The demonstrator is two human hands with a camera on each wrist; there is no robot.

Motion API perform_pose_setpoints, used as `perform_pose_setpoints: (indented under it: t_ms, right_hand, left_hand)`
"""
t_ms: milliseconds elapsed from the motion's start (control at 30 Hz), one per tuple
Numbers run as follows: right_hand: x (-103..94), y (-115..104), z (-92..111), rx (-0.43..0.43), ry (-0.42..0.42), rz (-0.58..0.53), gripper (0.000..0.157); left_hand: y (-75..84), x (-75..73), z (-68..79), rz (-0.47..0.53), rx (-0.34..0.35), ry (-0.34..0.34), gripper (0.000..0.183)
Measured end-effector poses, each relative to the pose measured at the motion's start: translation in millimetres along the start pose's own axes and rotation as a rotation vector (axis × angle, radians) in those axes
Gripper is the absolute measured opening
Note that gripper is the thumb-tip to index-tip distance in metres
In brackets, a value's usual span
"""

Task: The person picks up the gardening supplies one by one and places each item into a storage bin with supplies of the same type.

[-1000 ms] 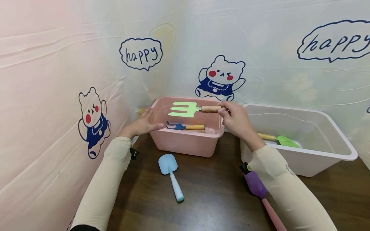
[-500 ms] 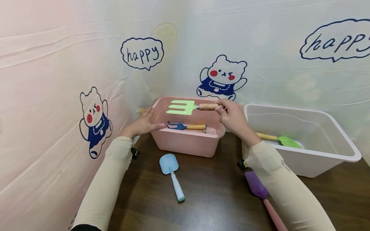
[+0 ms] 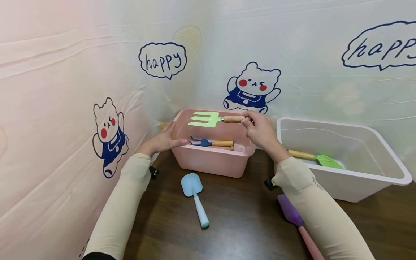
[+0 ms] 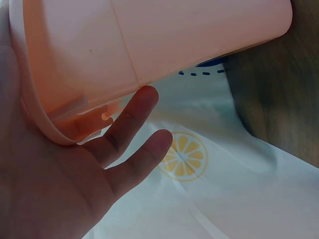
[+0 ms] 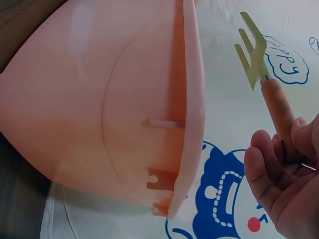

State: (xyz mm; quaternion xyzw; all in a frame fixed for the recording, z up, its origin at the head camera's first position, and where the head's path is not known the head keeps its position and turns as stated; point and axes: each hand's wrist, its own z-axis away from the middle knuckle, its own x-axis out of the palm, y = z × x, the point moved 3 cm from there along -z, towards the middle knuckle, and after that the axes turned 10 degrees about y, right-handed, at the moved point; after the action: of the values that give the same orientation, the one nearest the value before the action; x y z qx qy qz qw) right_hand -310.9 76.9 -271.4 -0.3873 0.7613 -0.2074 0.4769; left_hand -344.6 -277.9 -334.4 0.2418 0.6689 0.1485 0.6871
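My right hand (image 3: 260,131) grips the wooden handle of a light green hand fork (image 3: 206,119) at its far end. The fork is held level above the pink bin (image 3: 211,160), its three tines pointing left. In the right wrist view the fingers and thumb curl round the handle, and the fork (image 5: 254,55) is beyond the bin's rim. My left hand (image 3: 160,141) rests on the bin's left end, thumb along the front rim. The left wrist view shows two fairly straight fingers (image 4: 132,119) outside the wall. Inside the bin lies a blue hand cultivator (image 3: 211,143), with another wooden handle beside it.
A light blue hand shovel (image 3: 195,200) lies on the dark table before the bin. At right stands a white bin (image 3: 344,177) containing a green trowel (image 3: 328,161). A purple trowel with a pink handle (image 3: 292,213) lies partly under the right forearm. Printed cloth hangs behind and left.
The fork has risen slightly over the pink bin and shifted a little left relative to it. My left hand stays on the bin. The whole view has drifted slightly.
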Motion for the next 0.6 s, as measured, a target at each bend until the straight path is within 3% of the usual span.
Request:
perform_pose_setpoints:
  t_ms: [300, 600]
  right_hand:
    - [7.8, 3, -10, 0.045, -0.029, -0.005, 0.025]
    - [18.1, -2, -22, 0.004, -0.018, 0.007, 0.022]
  left_hand:
    - [-0.2, 1.6, -0.7, -0.002, 0.003, 0.002, 0.125]
    - [0.2, 0.5, 0.1, 0.012, -0.008, 0.007, 0.119]
